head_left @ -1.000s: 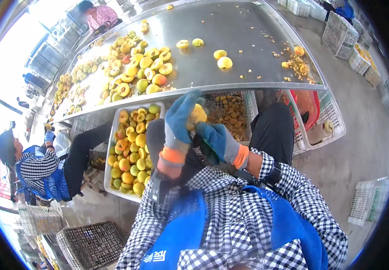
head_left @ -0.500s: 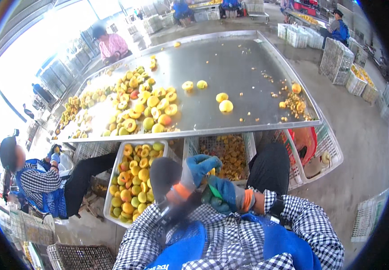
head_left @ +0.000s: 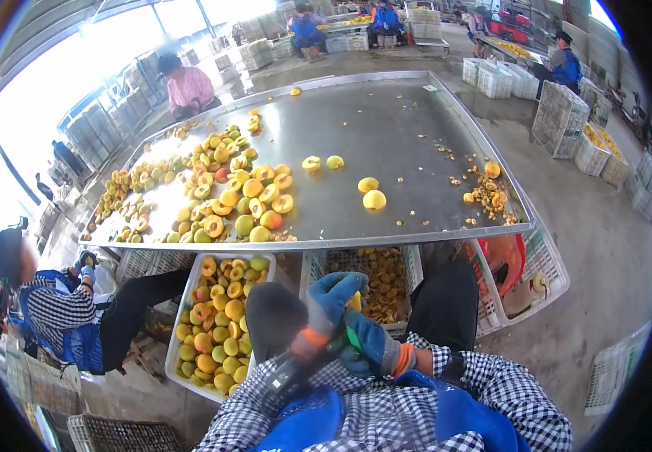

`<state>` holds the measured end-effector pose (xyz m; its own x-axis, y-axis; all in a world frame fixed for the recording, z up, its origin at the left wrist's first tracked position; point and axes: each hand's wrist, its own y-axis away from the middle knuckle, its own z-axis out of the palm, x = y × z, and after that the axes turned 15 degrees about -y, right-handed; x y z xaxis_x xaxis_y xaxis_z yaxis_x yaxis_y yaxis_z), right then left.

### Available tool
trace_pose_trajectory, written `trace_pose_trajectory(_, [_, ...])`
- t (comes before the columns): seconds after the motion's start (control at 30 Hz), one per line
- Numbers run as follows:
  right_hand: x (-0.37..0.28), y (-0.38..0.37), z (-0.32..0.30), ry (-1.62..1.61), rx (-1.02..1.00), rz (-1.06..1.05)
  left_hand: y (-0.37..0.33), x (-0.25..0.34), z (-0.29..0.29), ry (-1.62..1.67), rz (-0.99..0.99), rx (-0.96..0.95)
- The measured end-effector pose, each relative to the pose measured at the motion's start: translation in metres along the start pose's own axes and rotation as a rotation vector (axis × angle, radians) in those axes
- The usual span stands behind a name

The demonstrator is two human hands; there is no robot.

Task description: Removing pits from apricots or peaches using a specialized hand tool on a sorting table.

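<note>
My left hand (head_left: 333, 297), in a blue glove with an orange cuff, is closed at my lap. Its curled fingers grip a yellow peach (head_left: 354, 300), mostly hidden by the glove. Just below and to the right, my right hand (head_left: 371, 343), also gloved, is closed around a small tool with a green handle (head_left: 354, 338); its working end is hidden. Beneath and beyond my hands, a white crate (head_left: 415, 265) holds brownish-yellow scraps. Left of my knees stands another white crate (head_left: 173, 354) full of whole and halved yellow peaches.
A metal-topped table (head_left: 326, 120) spans the front, with a heap of peaches (head_left: 258, 200) at left and pits and scraps (head_left: 491, 197) at right. A crate with a red bag (head_left: 508, 256) stands under its right end. One co-worker (head_left: 62, 301) sits at left, another (head_left: 189, 89) beyond the table.
The view has tilted up a little, so the table sits lower in the picture. My hands stay close together, and more of the yellow peach shows between them.
</note>
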<state>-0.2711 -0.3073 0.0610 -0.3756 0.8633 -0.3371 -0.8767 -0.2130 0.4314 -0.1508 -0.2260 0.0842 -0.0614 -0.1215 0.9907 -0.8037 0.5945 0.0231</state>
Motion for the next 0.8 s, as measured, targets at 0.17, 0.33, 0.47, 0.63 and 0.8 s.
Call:
trace_pose_trajectory(0.17, [-0.006, 0.005, 0.008, 0.348, 0.014, -0.159, -0.008, -0.006, -0.011, -0.278, 0.163, -0.232])
trace_pose_trajectory(0.33, [0.001, -0.008, -0.008, 0.668, -0.193, -0.524, -0.013, -0.006, -0.023, -0.424, -0.011, -0.357])
trace_pose_trajectory(0.47, [0.013, -0.012, -0.017, 0.351, -0.133, -0.244, 0.005, -0.003, -0.013, -0.126, -0.131, -0.233])
trace_pose_trajectory(0.63, [0.015, -0.002, -0.004, 0.381, -0.140, -0.287, 0.023, -0.001, -0.007, 0.114, 0.057, 0.097])
trace_pose_trajectory(0.8, [0.009, 0.015, 0.001, 0.592, -0.247, -0.073, 0.032, -0.001, -0.030, -0.030, -0.093, -0.301])
